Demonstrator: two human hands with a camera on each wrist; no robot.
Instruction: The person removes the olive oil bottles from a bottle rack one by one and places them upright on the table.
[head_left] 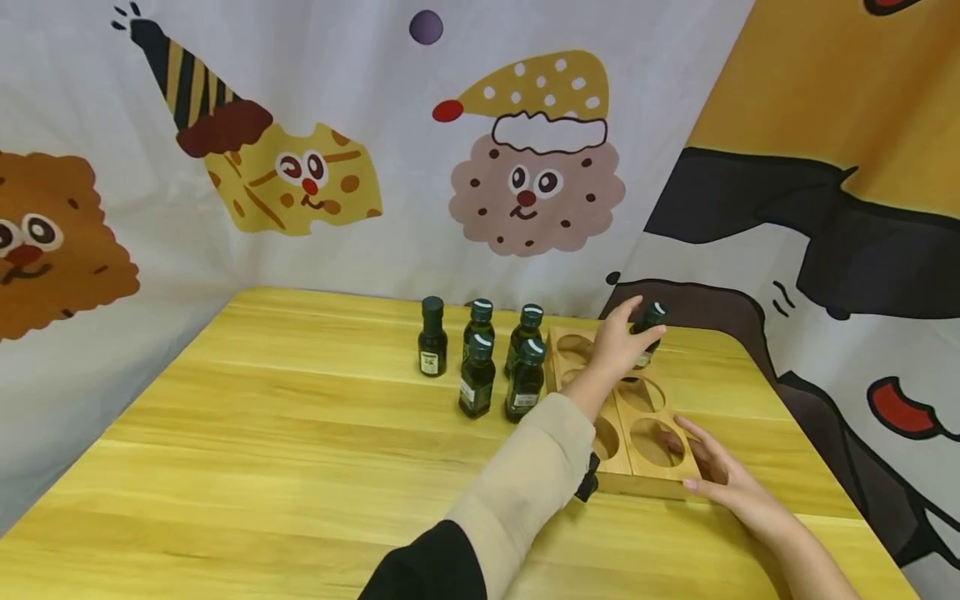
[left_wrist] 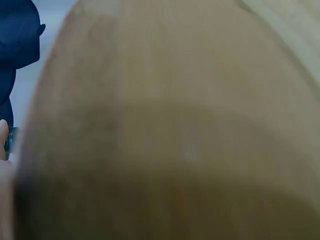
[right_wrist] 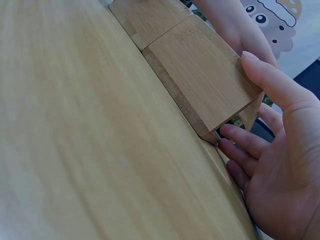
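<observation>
In the head view my left hand (head_left: 619,343) reaches over the far right part of a wooden bottle rack (head_left: 624,450) with round holes. Its thumb and fingers grip a small dark green bottle (head_left: 654,313) by its upper part, above a hole; whether the base is inside cannot be told. My right hand (head_left: 723,483) holds the rack's near right corner, thumb on the front and fingers along the side. The right wrist view shows the rack (right_wrist: 200,70) close up between that thumb and fingers. Blurred wood fills most of the left wrist view, with a sliver of the left hand (left_wrist: 4,175).
Left of the rack several dark green bottles (head_left: 477,379) stand upright on the yellow wooden table (head_left: 300,467). One slimmer bottle (head_left: 432,342) stands at their left. A cartoon-printed cloth (head_left: 360,267) hangs behind the table.
</observation>
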